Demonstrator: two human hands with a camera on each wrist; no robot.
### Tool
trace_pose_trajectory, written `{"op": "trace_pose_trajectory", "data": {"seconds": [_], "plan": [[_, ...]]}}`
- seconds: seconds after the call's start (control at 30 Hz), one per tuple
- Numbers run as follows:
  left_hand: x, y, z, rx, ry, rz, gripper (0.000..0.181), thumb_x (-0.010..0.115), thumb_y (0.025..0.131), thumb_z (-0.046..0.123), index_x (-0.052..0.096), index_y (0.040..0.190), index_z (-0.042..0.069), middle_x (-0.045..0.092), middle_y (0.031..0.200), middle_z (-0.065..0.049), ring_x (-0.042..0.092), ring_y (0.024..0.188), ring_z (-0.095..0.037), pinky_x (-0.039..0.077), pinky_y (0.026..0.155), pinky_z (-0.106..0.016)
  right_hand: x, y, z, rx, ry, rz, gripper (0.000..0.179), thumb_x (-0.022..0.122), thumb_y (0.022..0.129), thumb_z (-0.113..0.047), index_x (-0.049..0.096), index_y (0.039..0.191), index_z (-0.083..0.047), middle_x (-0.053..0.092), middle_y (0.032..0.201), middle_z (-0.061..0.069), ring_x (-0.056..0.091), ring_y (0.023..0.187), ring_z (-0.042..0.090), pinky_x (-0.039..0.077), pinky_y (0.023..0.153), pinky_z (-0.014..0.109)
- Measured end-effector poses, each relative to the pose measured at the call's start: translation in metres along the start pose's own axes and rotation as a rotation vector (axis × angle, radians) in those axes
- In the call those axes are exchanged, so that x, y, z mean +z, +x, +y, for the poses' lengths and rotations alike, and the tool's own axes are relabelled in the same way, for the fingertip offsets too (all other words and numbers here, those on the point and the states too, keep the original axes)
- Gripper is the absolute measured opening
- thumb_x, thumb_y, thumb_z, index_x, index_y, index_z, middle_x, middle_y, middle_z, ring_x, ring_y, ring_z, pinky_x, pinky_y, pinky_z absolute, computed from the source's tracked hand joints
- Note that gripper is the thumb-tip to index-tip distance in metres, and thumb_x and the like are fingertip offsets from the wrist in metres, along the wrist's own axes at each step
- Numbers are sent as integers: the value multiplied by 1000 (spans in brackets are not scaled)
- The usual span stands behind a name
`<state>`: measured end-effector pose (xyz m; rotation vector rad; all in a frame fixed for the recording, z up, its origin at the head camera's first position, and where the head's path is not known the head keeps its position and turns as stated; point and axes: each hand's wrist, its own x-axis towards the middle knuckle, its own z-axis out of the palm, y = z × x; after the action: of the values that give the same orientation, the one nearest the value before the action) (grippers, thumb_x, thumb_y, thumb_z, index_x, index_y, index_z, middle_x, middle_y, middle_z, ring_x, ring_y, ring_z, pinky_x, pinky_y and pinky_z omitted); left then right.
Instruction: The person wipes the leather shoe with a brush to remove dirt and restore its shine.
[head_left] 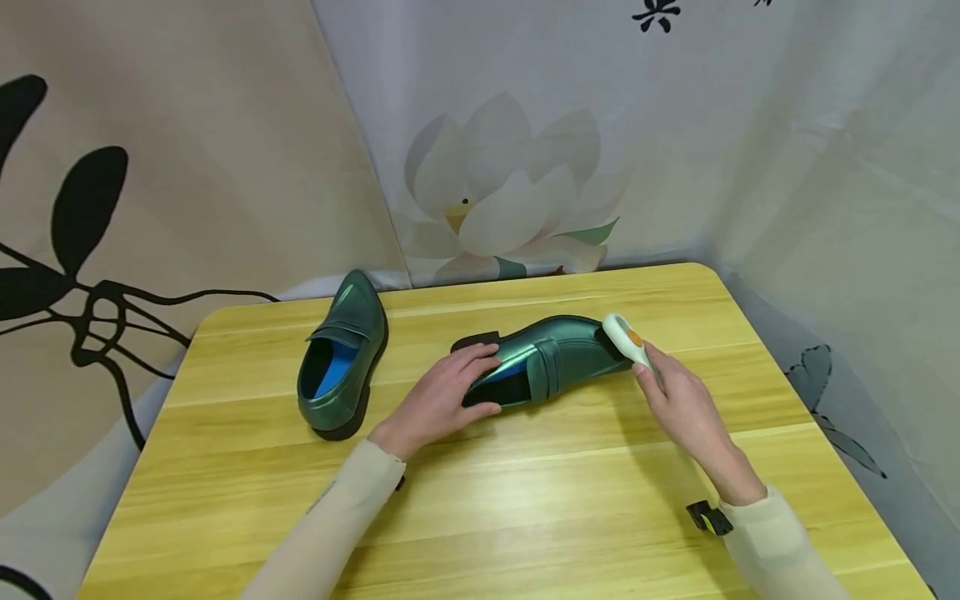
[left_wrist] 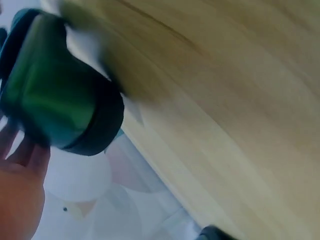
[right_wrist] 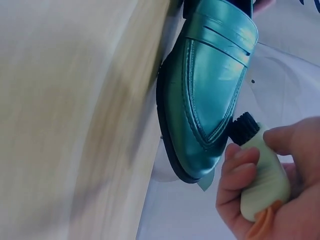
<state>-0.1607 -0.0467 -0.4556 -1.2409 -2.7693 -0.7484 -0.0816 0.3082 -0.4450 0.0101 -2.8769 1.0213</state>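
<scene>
A shiny green loafer with a blue insole is tilted over the table, its toe pointing right. My left hand grips it by the heel end, and the left wrist view shows fingertips against the green heel. In my right hand is a small shoe brush with a white handle and an orange part. Its black bristles meet the edge of the toe in the right wrist view; whether they press on it, I cannot tell. The matching loafer stands upright at the left, apart from both hands.
A light wooden table lies beneath everything, its back edge close behind the shoes. Printed cloth with a flower and bold dark leaves hangs behind and around the table.
</scene>
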Motion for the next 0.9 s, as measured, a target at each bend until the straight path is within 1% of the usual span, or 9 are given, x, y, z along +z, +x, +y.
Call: {"op": "trace_pose_trajectory", "data": {"seconds": [0.07,0.13,0.2,0.23,0.37,0.47,0.6,0.73,0.9], "plan": [[-2,-1,0,-20,-67,22,50,77,94,35,66,137,11,52,153,-3,48,141,-25,40,115,-48,-1,-4,0,-1,-7,5,61,42,113,-36,37,156,7,60,130,29,48,69,24,42,61,37],[-4,0,-1,-47,-109,42,45,77,95,32,68,134,12,53,151,-3,49,140,-25,40,114,-48,-1,-8,0,1,-12,4,61,42,113,-37,37,156,7,60,131,29,48,69,24,41,60,36],[-5,2,-3,-100,-152,41,54,80,92,32,63,139,11,47,156,-5,44,143,-29,39,115,-51,-1,-10,1,-2,-14,4,61,42,113,-37,38,156,6,62,127,28,47,68,23,41,58,36],[-5,3,-5,-138,-169,31,63,82,91,33,59,145,10,42,160,-7,40,146,-30,37,116,-52,-1,-11,1,-3,-16,2,61,42,113,-37,38,156,6,60,131,29,47,68,24,41,58,36],[-8,6,-14,-331,-260,-101,102,84,86,46,29,163,7,17,171,-11,22,155,-34,28,120,-56,1,-12,2,-3,-18,0,61,41,113,-37,38,156,6,63,123,27,46,65,22,40,57,35],[-11,8,-19,-408,-299,-205,116,85,83,50,17,166,7,15,172,-13,20,156,-34,26,121,-55,2,-14,2,-4,-21,8,61,41,113,-36,38,156,7,63,121,26,45,64,21,41,56,34],[-11,10,-19,-403,-278,-242,119,87,79,53,20,165,7,29,165,-17,34,149,-35,32,118,-54,1,-16,3,-13,-26,51,59,43,113,-33,39,154,9,61,126,31,51,69,25,44,60,38],[-5,9,-17,-392,-215,-217,117,86,77,58,26,164,8,40,155,-17,47,137,-33,39,114,-52,-4,-18,11,-9,-54,97,57,44,113,-28,39,151,13,63,116,31,54,73,29,45,62,44],[-1,6,-15,-413,-171,-171,115,87,76,58,30,162,8,44,151,-17,51,132,-34,43,111,-52,-9,-22,27,35,-120,80,57,42,113,-28,38,151,15,61,102,26,51,69,27,42,59,40]]}}
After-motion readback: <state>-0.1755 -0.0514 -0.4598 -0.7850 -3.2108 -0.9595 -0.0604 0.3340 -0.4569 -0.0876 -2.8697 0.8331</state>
